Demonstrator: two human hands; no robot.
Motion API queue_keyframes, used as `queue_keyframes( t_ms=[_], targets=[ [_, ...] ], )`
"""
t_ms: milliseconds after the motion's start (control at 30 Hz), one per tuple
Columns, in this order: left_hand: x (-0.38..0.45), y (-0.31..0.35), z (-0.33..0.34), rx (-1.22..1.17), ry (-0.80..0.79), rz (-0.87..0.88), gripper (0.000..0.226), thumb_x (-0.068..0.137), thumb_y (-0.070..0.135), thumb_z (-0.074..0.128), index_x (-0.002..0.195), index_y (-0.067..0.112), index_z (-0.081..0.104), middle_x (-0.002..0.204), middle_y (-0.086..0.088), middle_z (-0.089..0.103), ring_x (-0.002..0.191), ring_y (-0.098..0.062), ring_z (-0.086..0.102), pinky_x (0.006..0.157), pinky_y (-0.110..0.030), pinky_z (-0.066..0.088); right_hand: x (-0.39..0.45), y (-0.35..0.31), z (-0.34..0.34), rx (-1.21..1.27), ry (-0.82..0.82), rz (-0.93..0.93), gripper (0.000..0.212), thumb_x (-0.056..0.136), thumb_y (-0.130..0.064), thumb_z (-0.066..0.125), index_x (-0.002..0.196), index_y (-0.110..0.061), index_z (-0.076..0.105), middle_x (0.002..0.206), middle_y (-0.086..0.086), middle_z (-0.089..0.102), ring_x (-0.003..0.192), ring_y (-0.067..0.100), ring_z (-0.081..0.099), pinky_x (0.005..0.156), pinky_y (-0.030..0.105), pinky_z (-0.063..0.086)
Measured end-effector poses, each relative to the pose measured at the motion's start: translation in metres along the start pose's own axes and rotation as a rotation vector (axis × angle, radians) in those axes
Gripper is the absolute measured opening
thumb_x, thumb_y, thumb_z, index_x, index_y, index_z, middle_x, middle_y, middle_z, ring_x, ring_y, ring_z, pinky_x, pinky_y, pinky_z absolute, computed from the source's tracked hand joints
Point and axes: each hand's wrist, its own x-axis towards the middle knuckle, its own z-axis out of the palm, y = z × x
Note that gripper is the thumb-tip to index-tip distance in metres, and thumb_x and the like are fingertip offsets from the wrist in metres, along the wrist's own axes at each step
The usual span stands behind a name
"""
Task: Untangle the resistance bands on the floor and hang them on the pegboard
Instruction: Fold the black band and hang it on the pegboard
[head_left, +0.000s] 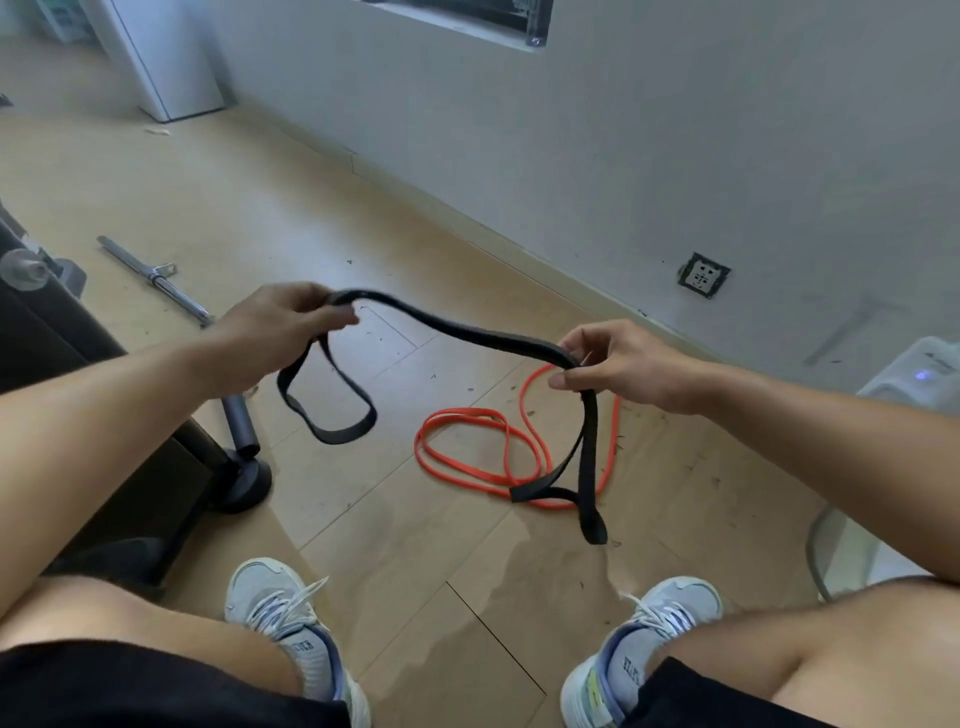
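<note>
Bare knees and grey sneakers (291, 618) nearest, at 6 o'clock. Above them, black resistance band (457, 327) strung between left hand (275, 322) and right hand (618, 364), each grip pinched shut on it, ends drooping. Untangling step, by the look of it: orange resistance band (467, 415) on the floor (395, 545) at 12 o'clock of the right sneaker; next, probably shaking the black loops free.

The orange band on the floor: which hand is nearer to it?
The right hand. It holds the black band just above the far loop of the orange band. The left hand holds the other end, off to the left.

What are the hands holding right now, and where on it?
Both hold the black band. The left hand pinches one stretch, the right hand another, with loops hanging below each. The orange band lies unheld on the floor.
</note>
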Motion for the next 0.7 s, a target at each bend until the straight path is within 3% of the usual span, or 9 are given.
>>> queue_keyframes(
  t_ms=[67, 100, 167, 233, 300, 433, 500, 567, 700],
  targets=[
    [-0.003, -0.017, -0.002, 0.274, -0.082, -0.048, 0.010, 0.093, 0.035, 0.071, 0.097, 0.026, 0.072, 0.074, 0.000, 0.064, 0.069, -0.018, 0.055, 0.065, -0.032, 0.039, -0.003, -0.007, -0.002, 0.024, 0.064, -0.044, 0.024, 0.083, -0.021, 0.085, 0.105, -0.015, 0.077, 0.080, -0.004, 0.072, 0.073, 0.006, 0.066, 0.074, 0.026, 0.053],
    [-0.005, -0.022, 0.000, 0.406, -0.139, -0.063, 0.003, 0.093, 0.032, 0.071, 0.093, 0.029, 0.070, 0.074, 0.002, 0.064, 0.069, -0.020, 0.056, 0.062, -0.031, 0.037, -0.004, -0.013, -0.002, 0.032, 0.105, -0.082, 0.027, 0.082, -0.020, 0.086, 0.108, -0.017, 0.077, 0.084, -0.001, 0.074, 0.076, 0.009, 0.068, 0.077, 0.027, 0.056],
    [-0.005, -0.026, 0.005, 0.626, -0.239, -0.055, 0.010, 0.094, 0.030, 0.070, 0.090, 0.037, 0.064, 0.092, 0.006, 0.070, 0.090, -0.022, 0.064, 0.071, -0.031, 0.043, -0.007, -0.027, -0.001, 0.036, 0.194, -0.167, 0.038, 0.078, -0.024, 0.089, 0.114, -0.023, 0.076, 0.091, 0.003, 0.077, 0.079, 0.013, 0.069, 0.079, 0.029, 0.057],
    [-0.003, -0.021, 0.012, 0.693, -0.291, -0.034, 0.017, 0.093, 0.029, 0.070, 0.106, 0.038, 0.063, 0.121, 0.006, 0.068, 0.116, -0.020, 0.060, 0.092, -0.033, 0.046, -0.010, -0.043, 0.002, 0.055, 0.261, -0.242, 0.042, 0.075, -0.025, 0.091, 0.113, -0.025, 0.074, 0.091, 0.002, 0.077, 0.078, 0.020, 0.069, 0.076, 0.031, 0.058],
    [-0.002, -0.009, 0.023, 0.633, -0.291, 0.030, 0.044, 0.089, 0.034, 0.075, 0.129, 0.028, 0.060, 0.135, 0.006, 0.061, 0.129, -0.017, 0.054, 0.107, -0.031, 0.041, -0.013, -0.058, 0.007, 0.066, 0.304, -0.294, 0.040, 0.072, -0.025, 0.094, 0.105, -0.027, 0.071, 0.090, 0.000, 0.076, 0.085, 0.027, 0.070, 0.078, 0.036, 0.060],
    [-0.016, 0.039, 0.050, 0.335, -0.271, 0.198, 0.075, 0.065, 0.059, 0.080, 0.132, 0.031, 0.060, 0.131, 0.016, 0.063, 0.126, -0.002, 0.055, 0.108, -0.028, 0.044, -0.015, -0.077, 0.019, -0.004, 0.321, -0.351, 0.040, 0.068, -0.028, 0.097, 0.094, -0.034, 0.067, 0.091, -0.004, 0.075, 0.089, 0.019, 0.071, 0.084, 0.045, 0.061],
    [-0.024, 0.061, 0.061, 0.232, -0.271, 0.273, 0.069, 0.066, 0.057, 0.083, 0.127, 0.032, 0.063, 0.125, 0.017, 0.067, 0.122, 0.002, 0.058, 0.103, -0.026, 0.047, -0.014, -0.079, 0.025, -0.040, 0.307, -0.364, 0.041, 0.068, -0.030, 0.096, 0.095, -0.035, 0.066, 0.093, -0.005, 0.074, 0.091, 0.016, 0.072, 0.083, 0.047, 0.061],
    [-0.030, 0.075, 0.070, 0.176, -0.227, 0.356, 0.050, 0.072, 0.047, 0.085, 0.116, 0.030, 0.069, 0.113, 0.015, 0.073, 0.113, 0.003, 0.064, 0.097, -0.026, 0.052, -0.015, -0.082, 0.028, -0.049, 0.312, -0.385, 0.041, 0.067, -0.031, 0.096, 0.093, -0.037, 0.065, 0.092, -0.007, 0.074, 0.090, 0.015, 0.072, 0.082, 0.048, 0.061],
    [-0.037, 0.083, 0.079, 0.138, -0.177, 0.424, 0.018, 0.080, 0.028, 0.084, 0.094, 0.024, 0.074, 0.091, 0.006, 0.078, 0.092, -0.005, 0.073, 0.091, -0.031, 0.058, -0.019, -0.085, 0.027, 0.008, 0.346, -0.404, 0.039, 0.068, -0.028, 0.096, 0.092, -0.033, 0.066, 0.080, -0.015, 0.072, 0.084, 0.018, 0.070, 0.081, 0.050, 0.060]
  ],
)
